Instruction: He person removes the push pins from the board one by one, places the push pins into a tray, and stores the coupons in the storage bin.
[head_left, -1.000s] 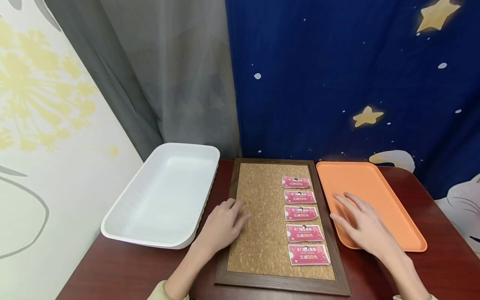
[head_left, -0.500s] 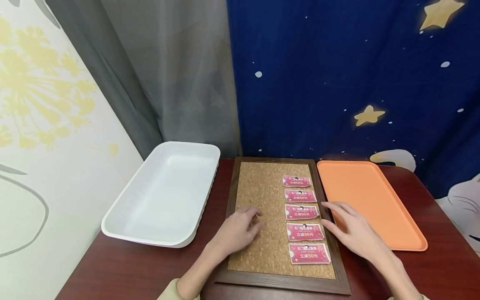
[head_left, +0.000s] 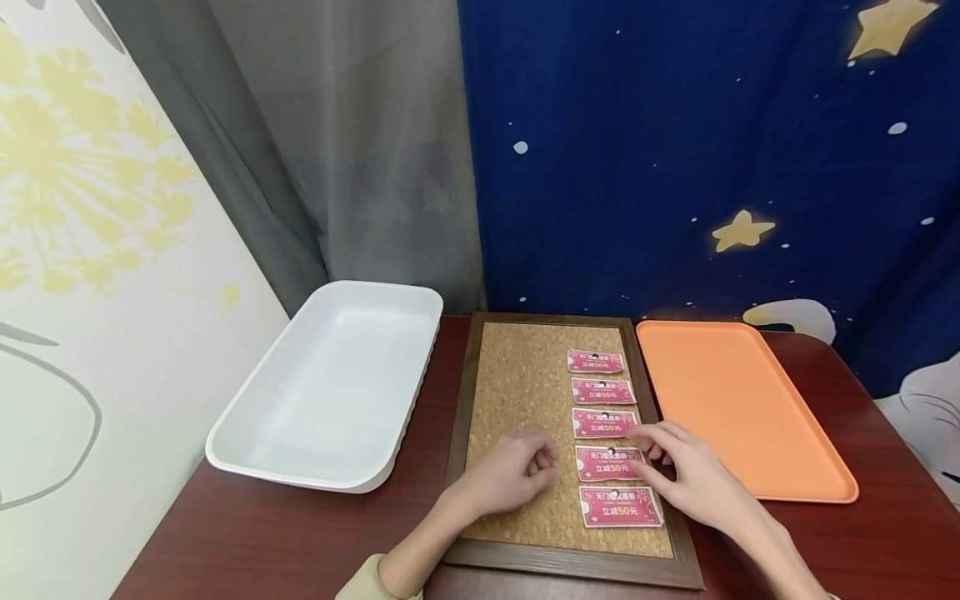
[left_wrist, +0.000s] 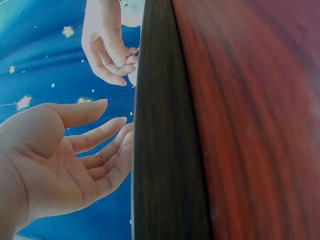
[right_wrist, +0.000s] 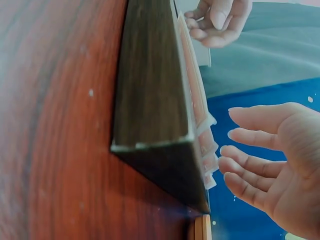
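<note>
A framed cork board (head_left: 517, 367) lies on the table, with several pink coupons pinned in a column along its right side. My left hand (head_left: 506, 475) is over the lower middle of the cork, fingers loosely bent and holding nothing. Beside the column, my right hand (head_left: 693, 475) hovers over the board's right frame. Its thumb and fingertips are at the right edge of the second coupon from the bottom (head_left: 603, 463); in the right wrist view they look slightly apart from the coupons. A dark round pin (head_left: 611, 451) shows at that coupon's top. The bottom coupon (head_left: 621, 507) lies just below.
Left of the board stands a deep white tub (head_left: 322, 383). A flat orange tray (head_left: 738, 400) lies to its right. The dark red table (head_left: 247, 533) ends at a grey curtain (head_left: 382, 167) and a blue starry curtain (head_left: 600, 183) behind.
Both hands have moved inward: my left hand slid right across the cork, and my right hand came left from over the orange tray to the coupons. The coupons stay in place.
</note>
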